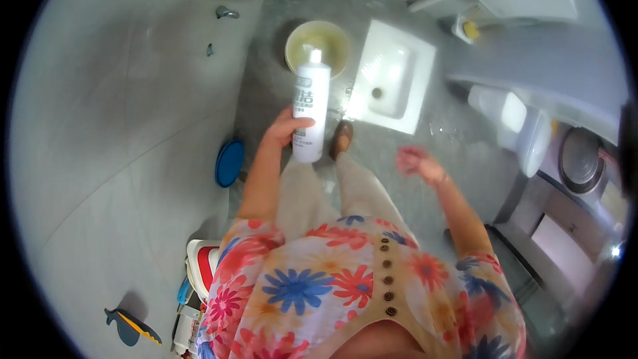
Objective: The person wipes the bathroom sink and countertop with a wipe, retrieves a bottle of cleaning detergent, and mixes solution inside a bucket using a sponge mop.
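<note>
My left hand (pixel 286 126) is wrapped round a large white bottle (pixel 311 103) with a white cap and printed lettering. The bottle stands upright in my grip, a little in front of my legs. Behind its cap, on the floor, is a round yellowish basin (pixel 325 33); the bottle covers part of its rim. My right hand (pixel 420 163) hangs apart on the right, smeared by motion, so its fingers do not show clearly. Nearest to that hand is a white rectangular squat-toilet pan (pixel 399 116) with a dark drain hole, set in the grey floor.
A blue round object (pixel 230 163) is by the left wall, near a wall tap (pixel 226 12). On the right are a white toilet (pixel 525 126) and a washing machine (pixel 581 159). A dark tool with a yellow edge (pixel 133 327) hangs low on the left wall. The floor looks wet.
</note>
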Motion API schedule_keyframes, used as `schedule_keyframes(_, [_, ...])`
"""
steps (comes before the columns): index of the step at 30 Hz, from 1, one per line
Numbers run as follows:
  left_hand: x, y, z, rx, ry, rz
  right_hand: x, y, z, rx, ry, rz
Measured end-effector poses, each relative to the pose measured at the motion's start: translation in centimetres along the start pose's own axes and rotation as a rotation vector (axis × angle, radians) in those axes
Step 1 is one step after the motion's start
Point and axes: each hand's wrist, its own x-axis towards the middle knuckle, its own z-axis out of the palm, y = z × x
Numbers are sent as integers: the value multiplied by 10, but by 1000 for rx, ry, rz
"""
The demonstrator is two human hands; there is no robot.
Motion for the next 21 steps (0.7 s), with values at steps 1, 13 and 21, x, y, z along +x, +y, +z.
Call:
schedule_keyframes(1, [-6, 8, 6, 29, -20, 30, 4, -7, 1, 4, 9, -30])
schedule_keyframes(13, [-61, 79, 119, 97, -321, 194, -21, -210, 72, 197, -223, -695])
schedule_keyframes(21, [-73, 83, 160, 121, -306, 294, -82, -252, 82, 85, -163, -1046])
